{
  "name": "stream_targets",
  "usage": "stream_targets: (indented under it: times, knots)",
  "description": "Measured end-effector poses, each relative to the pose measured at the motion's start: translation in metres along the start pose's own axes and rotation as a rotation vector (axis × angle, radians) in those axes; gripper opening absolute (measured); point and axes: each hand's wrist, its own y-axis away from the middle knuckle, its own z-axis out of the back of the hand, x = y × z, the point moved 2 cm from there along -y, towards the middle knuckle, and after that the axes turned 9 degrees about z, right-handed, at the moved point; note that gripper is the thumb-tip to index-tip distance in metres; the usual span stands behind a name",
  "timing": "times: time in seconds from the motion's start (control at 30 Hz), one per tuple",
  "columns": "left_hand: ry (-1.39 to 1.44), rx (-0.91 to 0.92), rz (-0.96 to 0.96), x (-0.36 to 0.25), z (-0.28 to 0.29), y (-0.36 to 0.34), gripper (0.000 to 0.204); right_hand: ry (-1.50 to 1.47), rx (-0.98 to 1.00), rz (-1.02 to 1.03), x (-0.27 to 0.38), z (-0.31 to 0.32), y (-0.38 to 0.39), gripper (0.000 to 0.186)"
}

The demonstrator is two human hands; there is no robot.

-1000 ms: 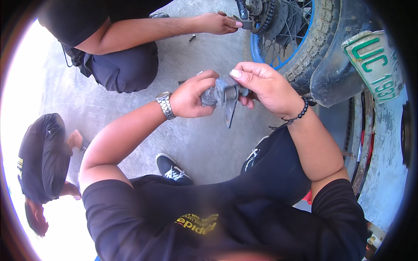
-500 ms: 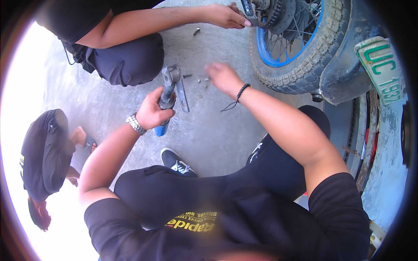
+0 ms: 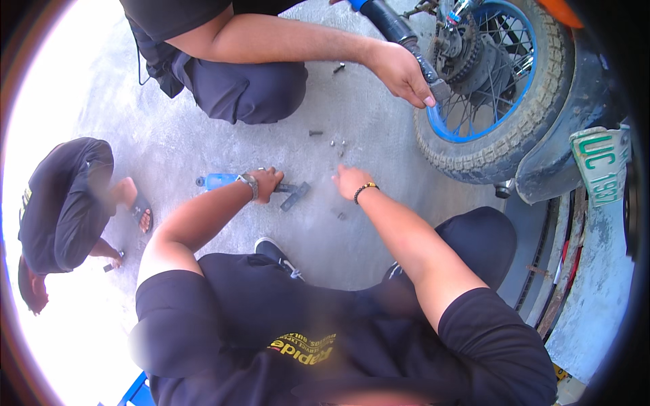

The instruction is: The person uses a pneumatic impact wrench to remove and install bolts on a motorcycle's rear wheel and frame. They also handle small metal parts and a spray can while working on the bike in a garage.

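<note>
My left hand [image 3: 269, 184] is wrapped round a shock absorber that lies low along the concrete floor. Its blue end [image 3: 220, 181] points left, and a dark metal bracket [image 3: 294, 197] sticks out to the right of my fingers. Low over the floor, my right hand [image 3: 353, 181] has its fingers stretched forward and nothing visible in them. Just beyond its fingertips lie a few small nuts [image 3: 341, 153]. A bolt [image 3: 315, 132] rests further left of them.
At the upper right stands a motorcycle's rear wheel [image 3: 433, 152] with a blue rim. A co-worker's hand [image 3: 406, 73] holds a black-and-blue cylindrical part beside it. Another bolt [image 3: 338, 68] lies near that person's knee. Another person [image 3: 64, 203] crouches at the left.
My left hand has lowered the shock absorber from upright to lying along the floor. My right hand has moved down and closer to the nuts. The co-worker's cylindrical part now shows more.
</note>
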Motion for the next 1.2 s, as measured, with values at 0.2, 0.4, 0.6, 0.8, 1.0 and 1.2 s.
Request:
stream_targets:
  times: [0.2, 0.4, 0.6, 0.8, 1.0, 1.2]
  knots:
    - [-0.127, -0.107, 0.007, 0.007, -0.020, -0.008, 0.044, 0.034, -0.062, 0.130, 0.002, 0.010, -0.011, 0.033]
    - [-0.036, -0.247, -0.046, 0.021, -0.014, -0.008, 0.032, -0.046, -0.207, 0.260, 0.016, -0.003, -0.017, 0.030]
    - [0.358, -0.461, 0.122, 0.039, 0.005, 0.024, 0.041, -0.323, -0.456, 0.471, 0.041, -0.012, 0.038, 0.031]
    - [0.816, -0.486, 0.445, 0.039, -0.038, 0.110, 0.057, 0.029, 0.250, 0.517, 0.065, -0.049, 0.166, 0.036]
    - [1.108, -0.169, 0.689, 0.001, -0.115, 0.192, 0.059, -0.064, 0.528, 0.252, 0.075, -0.034, 0.204, 0.029]
    - [1.474, -0.238, 0.685, -0.027, -0.161, 0.165, 0.040, -0.035, -0.427, -0.069, 0.000, 0.013, -0.023, 0.019]
